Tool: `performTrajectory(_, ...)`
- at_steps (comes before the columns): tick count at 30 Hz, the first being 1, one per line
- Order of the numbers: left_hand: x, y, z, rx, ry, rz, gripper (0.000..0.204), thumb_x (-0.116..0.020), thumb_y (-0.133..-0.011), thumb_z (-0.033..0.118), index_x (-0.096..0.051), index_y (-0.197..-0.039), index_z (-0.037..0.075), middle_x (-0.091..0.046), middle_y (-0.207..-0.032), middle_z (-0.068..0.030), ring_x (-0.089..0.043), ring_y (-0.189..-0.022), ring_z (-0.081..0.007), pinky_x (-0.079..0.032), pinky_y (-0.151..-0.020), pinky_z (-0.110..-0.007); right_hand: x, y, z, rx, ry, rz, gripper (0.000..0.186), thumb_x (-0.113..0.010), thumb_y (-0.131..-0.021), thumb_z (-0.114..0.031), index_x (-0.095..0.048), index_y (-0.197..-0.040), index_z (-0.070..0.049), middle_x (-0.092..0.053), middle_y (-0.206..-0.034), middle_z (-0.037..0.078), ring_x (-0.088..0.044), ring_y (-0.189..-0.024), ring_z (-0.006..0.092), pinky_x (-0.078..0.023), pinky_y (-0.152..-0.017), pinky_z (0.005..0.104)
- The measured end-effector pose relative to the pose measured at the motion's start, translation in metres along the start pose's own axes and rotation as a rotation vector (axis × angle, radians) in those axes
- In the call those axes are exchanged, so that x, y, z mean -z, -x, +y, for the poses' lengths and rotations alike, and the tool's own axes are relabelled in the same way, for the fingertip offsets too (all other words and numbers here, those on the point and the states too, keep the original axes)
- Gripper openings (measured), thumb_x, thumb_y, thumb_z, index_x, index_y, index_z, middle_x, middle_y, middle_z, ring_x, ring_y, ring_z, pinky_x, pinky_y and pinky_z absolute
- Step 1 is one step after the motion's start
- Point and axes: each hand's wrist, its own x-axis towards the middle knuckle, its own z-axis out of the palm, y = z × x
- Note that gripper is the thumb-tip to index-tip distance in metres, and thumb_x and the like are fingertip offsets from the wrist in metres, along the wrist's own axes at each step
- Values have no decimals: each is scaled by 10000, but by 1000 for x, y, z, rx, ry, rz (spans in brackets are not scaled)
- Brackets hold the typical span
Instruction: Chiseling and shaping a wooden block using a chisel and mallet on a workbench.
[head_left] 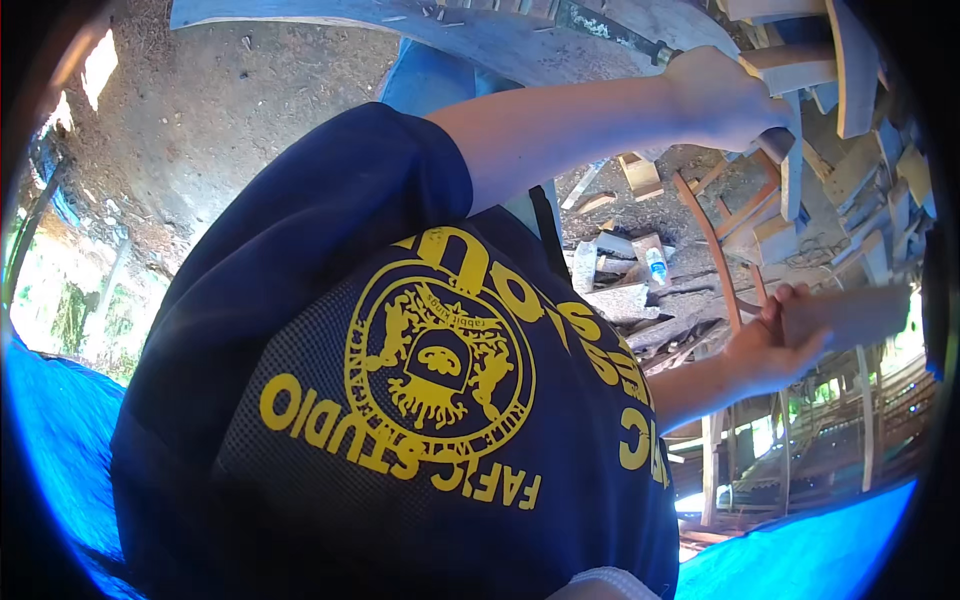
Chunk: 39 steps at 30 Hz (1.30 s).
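My left hand reaches across the upper right, fingers closed round the handle of a long, flat-bladed metal tool. Its scuffed blade and collar show on one side of the fist, and a dark, blunt end pokes out on the other; my fingers hide the rest. Lower down at the right, my right hand grips a flat wooden board near one end, thumb and fingers on either side. The board is slightly blurred and held apart from the tool.
A long plank runs along the top. Offcuts such as a wood block litter the ground, with a plastic bottle among them. A reddish curved wooden frame stands right of it. Stacked wood fills the upper right; blue tarpaulin hangs low.
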Motion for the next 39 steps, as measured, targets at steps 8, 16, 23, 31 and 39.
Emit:
performTrajectory(8,-3,7,-5,-6,100,7,223,-626,-780,225,-624,-1003,235,-683,-791,-25,-688,-692,-230,-545,-573,-379,-38,20,76,439,790,-158,452,-540,-911,-333,-473,-1214,-4,-631,-810,145,-607,-652,188,-471,-529,233)
performTrajectory(16,-5,9,-5,-66,54,9,190,-628,-755,182,-611,-942,210,-677,-808,-12,-691,-718,-220,-549,-580,-382,-38,25,14,205,-269,222,575,-659,-830,-464,-496,-1161,-23,-609,-880,130,-565,-651,171,-436,-517,206)
performTrajectory(23,-3,7,-8,-40,69,10,202,-642,-754,188,-616,-951,219,-680,-798,-1,-691,-722,-212,-546,-579,-376,-65,26,2,3,-22,43,516,-645,-855,-388,-497,-1140,16,-587,-749,111,-573,-745,203,-496,-652,277)
performTrajectory(31,-5,17,-9,-51,49,60,222,-658,-740,200,-606,-953,235,-674,-765,-3,-685,-708,-216,-528,-551,-375,-61,51,3,-55,311,-175,540,-651,-874,-414,-493,-1220,-30,-633,-779,120,-567,-531,136,-335,-371,201)
performTrajectory(39,-11,25,-14,-85,16,133,237,-683,-724,247,-604,-948,241,-657,-705,12,-677,-663,-205,-518,-533,-371,-89,70,23,-162,448,-235,516,-545,-939,-401,-448,-1212,26,-630,-773,120,-579,-564,174,-392,-424,245)
